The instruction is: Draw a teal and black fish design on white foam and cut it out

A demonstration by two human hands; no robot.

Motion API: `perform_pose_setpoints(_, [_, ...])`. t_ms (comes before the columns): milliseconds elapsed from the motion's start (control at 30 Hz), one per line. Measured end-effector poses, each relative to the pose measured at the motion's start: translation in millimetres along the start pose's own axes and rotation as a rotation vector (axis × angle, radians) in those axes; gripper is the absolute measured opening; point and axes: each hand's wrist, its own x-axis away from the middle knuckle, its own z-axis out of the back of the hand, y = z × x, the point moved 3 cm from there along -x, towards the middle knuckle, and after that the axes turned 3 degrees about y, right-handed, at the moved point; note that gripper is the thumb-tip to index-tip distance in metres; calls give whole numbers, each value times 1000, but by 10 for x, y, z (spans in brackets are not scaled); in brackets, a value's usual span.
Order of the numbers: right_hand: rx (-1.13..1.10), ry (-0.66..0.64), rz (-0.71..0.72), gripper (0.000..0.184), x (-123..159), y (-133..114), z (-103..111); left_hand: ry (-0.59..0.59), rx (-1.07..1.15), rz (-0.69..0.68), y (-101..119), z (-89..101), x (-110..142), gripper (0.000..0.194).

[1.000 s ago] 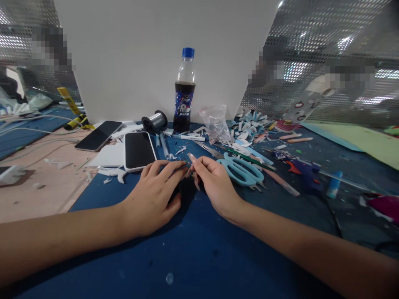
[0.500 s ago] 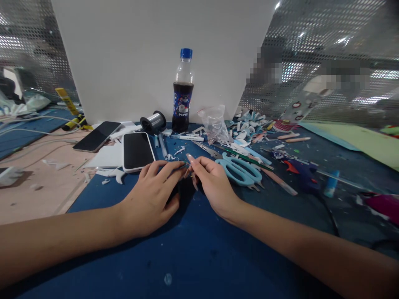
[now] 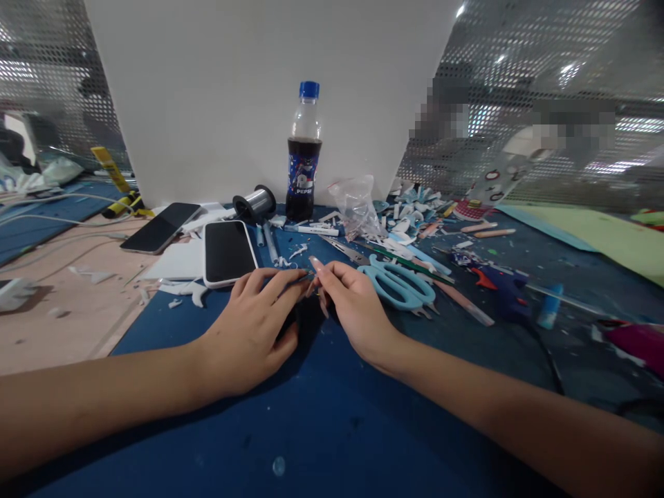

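My left hand (image 3: pixel 254 321) rests on the blue mat (image 3: pixel 311 429), fingers bent and held together toward the right. My right hand (image 3: pixel 355 301) meets it at the fingertips, thumb and fingers pinched. Whatever lies between the fingertips is too small and too hidden to name. Beside my right hand lie light-blue scissors (image 3: pixel 399 283). Just beyond my left hand is a white-edged phone (image 3: pixel 229 252), screen up and dark.
A Pepsi bottle (image 3: pixel 303 159) stands before a white board (image 3: pixel 218 90). Nearby are a wire spool (image 3: pixel 256 203), a crumpled clear bag (image 3: pixel 357 207) and paper scraps (image 3: pixel 415 207). A dark phone (image 3: pixel 162 228) lies left; a glue gun (image 3: pixel 505 287) with a cord lies right.
Both hands stay in nearly the same place and pose, fingertips together. The view has shifted only very slightly.
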Motion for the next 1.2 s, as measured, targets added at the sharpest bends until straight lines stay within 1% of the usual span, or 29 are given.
perform_pose_setpoints(533, [-7, 2, -1, 44, 3, 29, 2, -3, 8, -2, 0, 4, -12, 42])
perform_pose_setpoints(1200, [3, 3, -11, 44, 9, -4, 4, -19, 19, 12, 8, 13, -18, 43])
